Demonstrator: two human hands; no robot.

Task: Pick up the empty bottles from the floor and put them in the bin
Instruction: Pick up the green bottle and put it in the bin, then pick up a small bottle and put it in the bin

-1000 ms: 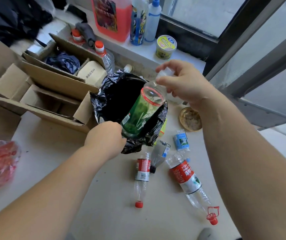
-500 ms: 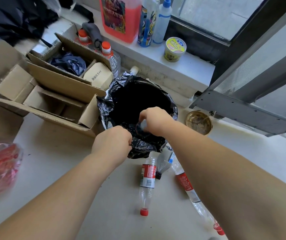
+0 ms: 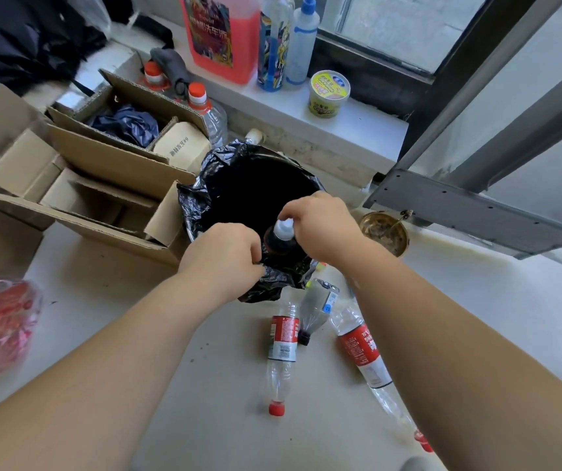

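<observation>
- Head view: left hand (image 3: 225, 256) pinches the crinkled black plastic liner (image 3: 272, 287) at the near rim of the round bin (image 3: 204, 185).
- Right hand (image 3: 323, 229) has its fingers closed around a white-capped dark bottle (image 3: 281, 237), neck up, inside the bin's mouth.
- Three clear plastic bottles lie on the pale floor (image 3: 221, 419) just near of the bin: a red-labelled, red-capped one (image 3: 283, 348), a crushed one (image 3: 317, 309) touching it, and another red-labelled one (image 3: 364, 355) to the right.

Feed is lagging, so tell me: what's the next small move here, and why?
Probably release the bottle: the right hand holds it neck-up inside the bin, while the left hand holds the liner's near edge open.
</observation>
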